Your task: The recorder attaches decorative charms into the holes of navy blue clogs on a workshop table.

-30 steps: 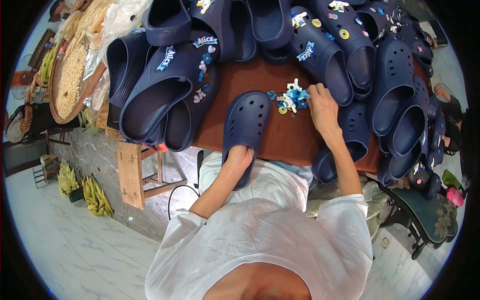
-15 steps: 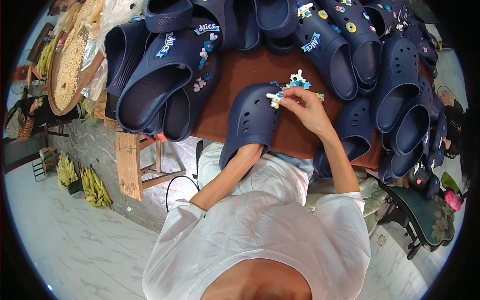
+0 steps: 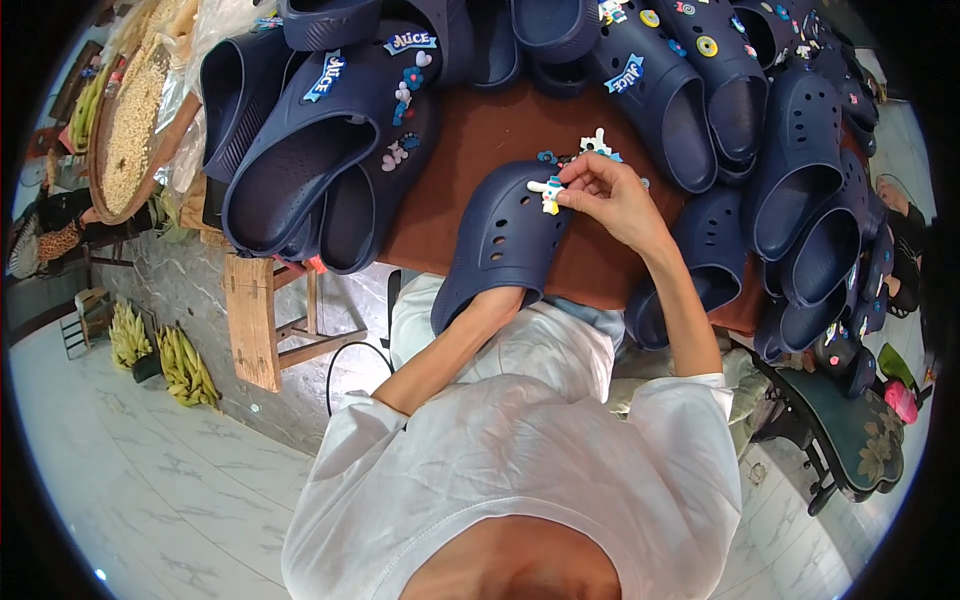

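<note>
My left hand (image 3: 503, 302) reaches into the opening of a navy clog (image 3: 505, 235) and holds it from inside, toe pointing away from me; its fingers are hidden in the shoe. Between thumb and fingertips, my right hand (image 3: 612, 200) pinches a small white shoe charm (image 3: 549, 193) with blue and yellow parts. The charm is at the toe of the clog, over the holes on its right side; whether it is pressed into a hole I cannot tell. Several loose charms (image 3: 598, 143) lie on the brown tabletop (image 3: 470, 140), partly behind my right hand.
Clogs with charms (image 3: 300, 160) stand at the left, and more (image 3: 655, 110) at the back right. Plain clogs (image 3: 708, 245) rest right of my right forearm. A wooden stool (image 3: 252, 320) stands lower left, near a basket of pale kernels (image 3: 130, 150). A dark padded seat (image 3: 840, 425) is at right.
The clog has tilted slightly to the right at its toe. The charm in my right fingers has turned and sits closer over the clog's upper.
</note>
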### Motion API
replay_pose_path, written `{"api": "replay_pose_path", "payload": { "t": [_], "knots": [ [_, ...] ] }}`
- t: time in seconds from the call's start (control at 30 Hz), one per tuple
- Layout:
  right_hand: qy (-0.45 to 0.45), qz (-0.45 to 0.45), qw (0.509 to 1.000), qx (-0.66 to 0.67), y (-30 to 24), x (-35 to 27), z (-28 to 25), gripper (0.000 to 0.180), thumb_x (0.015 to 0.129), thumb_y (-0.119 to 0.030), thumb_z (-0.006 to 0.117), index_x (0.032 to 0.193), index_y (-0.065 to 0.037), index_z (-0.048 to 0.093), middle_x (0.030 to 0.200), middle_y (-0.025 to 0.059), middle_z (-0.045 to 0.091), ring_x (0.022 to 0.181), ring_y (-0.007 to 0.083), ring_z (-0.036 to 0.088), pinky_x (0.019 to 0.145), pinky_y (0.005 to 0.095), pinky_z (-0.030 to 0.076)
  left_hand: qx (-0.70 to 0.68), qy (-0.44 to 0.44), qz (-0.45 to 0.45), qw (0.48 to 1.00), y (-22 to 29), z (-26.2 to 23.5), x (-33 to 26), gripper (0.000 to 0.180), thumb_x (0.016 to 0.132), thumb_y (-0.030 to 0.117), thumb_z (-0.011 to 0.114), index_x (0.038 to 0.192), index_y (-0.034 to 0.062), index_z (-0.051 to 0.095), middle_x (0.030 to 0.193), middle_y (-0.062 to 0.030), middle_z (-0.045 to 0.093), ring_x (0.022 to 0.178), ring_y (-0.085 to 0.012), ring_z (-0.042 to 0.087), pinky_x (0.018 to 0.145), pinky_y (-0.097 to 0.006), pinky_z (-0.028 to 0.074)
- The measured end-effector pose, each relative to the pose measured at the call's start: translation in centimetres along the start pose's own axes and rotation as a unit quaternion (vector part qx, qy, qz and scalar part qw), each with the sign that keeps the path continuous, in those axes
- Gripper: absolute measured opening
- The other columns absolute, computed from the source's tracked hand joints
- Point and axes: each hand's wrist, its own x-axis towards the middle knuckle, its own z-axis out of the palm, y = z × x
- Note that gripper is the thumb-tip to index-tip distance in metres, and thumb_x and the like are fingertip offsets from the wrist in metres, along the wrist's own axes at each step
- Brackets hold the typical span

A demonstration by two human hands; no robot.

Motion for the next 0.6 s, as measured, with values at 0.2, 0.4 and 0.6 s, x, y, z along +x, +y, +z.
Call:
{"api": "replay_pose_path", "payload": {
  "t": [0.2, 0.4, 0.6],
  "knots": [
    [0.0, -0.012, 1.0, -0.021, -0.5, 0.3, 0.1, 0.023, 0.086, -0.006, 0.077, 0.105, -0.004, 0.065, 0.083, -0.0033, 0.058, 0.074, 0.0035, 0.054, 0.067, 0.0203, 0.044, -0.037, -0.005, -0.019, 0.999, 0.7, 0.1, 0.5, 0.031, 0.094, 0.012, 0.056, 0.122, 0.0001, 0.06, 0.116, -0.0197, 0.064, 0.104, -0.0298, 0.066, 0.089, -0.038, 0.054],
    [-0.028, -0.029, 0.996, -0.075, -1.1, 0.8, -0.5, 0.028, 0.081, -0.006, 0.079, 0.106, -0.005, 0.067, 0.083, -0.0026, 0.057, 0.076, 0.0067, 0.055, 0.069, 0.0228, 0.045, -0.071, -0.013, -0.036, 0.997, 1.3, -0.1, 0.0, 0.031, 0.095, 0.012, 0.056, 0.123, 0.0003, 0.059, 0.117, -0.0185, 0.064, 0.104, -0.0284, 0.066, 0.09, -0.037, 0.054],
    [-0.045, -0.055, 0.992, -0.109, -1.2, 1.1, -0.8, 0.019, 0.081, -0.006, 0.078, 0.098, -0.004, 0.07, 0.082, -0.0002, 0.062, 0.076, 0.008, 0.057, 0.07, 0.0249, 0.046, -0.104, -0.025, -0.052, 0.993, 2.1, -1.0, 0.3, 0.031, 0.096, 0.013, 0.056, 0.124, 0.0005, 0.059, 0.118, -0.0173, 0.064, 0.105, -0.0271, 0.066, 0.09, -0.036, 0.054]
  ]
}}
